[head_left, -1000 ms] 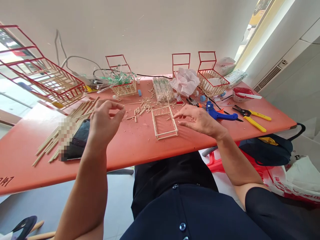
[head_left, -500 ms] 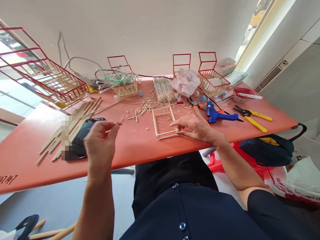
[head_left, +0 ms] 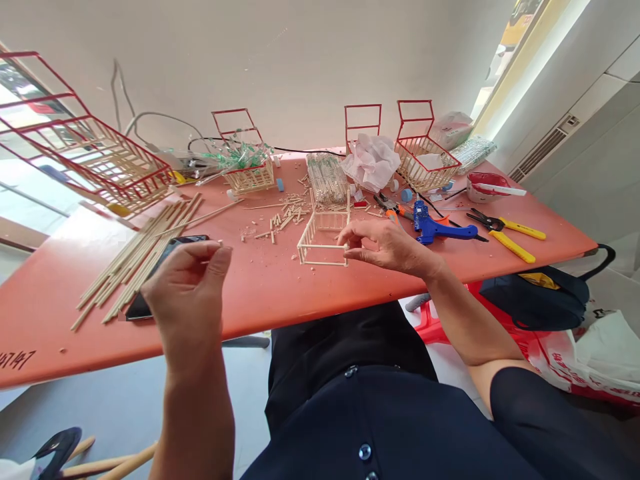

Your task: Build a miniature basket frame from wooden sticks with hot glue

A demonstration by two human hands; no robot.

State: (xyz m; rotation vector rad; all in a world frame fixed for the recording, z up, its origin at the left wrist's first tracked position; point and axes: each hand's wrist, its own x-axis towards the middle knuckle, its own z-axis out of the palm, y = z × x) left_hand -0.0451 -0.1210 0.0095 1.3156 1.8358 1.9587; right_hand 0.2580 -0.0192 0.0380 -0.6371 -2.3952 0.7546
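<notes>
My right hand (head_left: pixel 380 247) pinches the near right corner of a small basket frame (head_left: pixel 323 247) made of thin wooden sticks. The frame has two longer sticks standing up at its far end and a row of short sticks along its sides. My left hand (head_left: pixel 185 280) is raised over the left part of the table, thumb and fingers pressed together. A tiny pale bit shows at its fingertips, too small to name. Under and behind that hand lies a dark phone (head_left: pixel 140 305), partly covered by it.
Long wooden sticks (head_left: pixel 135 257) lie at left; short cut pieces (head_left: pixel 287 217) are scattered behind the frame. A blue glue gun (head_left: pixel 440 230), yellow-handled pliers (head_left: pixel 510 237) and a red-stained bowl (head_left: pixel 485 188) sit at right. Red-rimmed stick baskets (head_left: pixel 427 163) line the wall on the orange table (head_left: pixel 270 287).
The basket frame has turned and tilted, with its near end shifted slightly left and up, still in my right hand. My left hand has drawn back to the left.
</notes>
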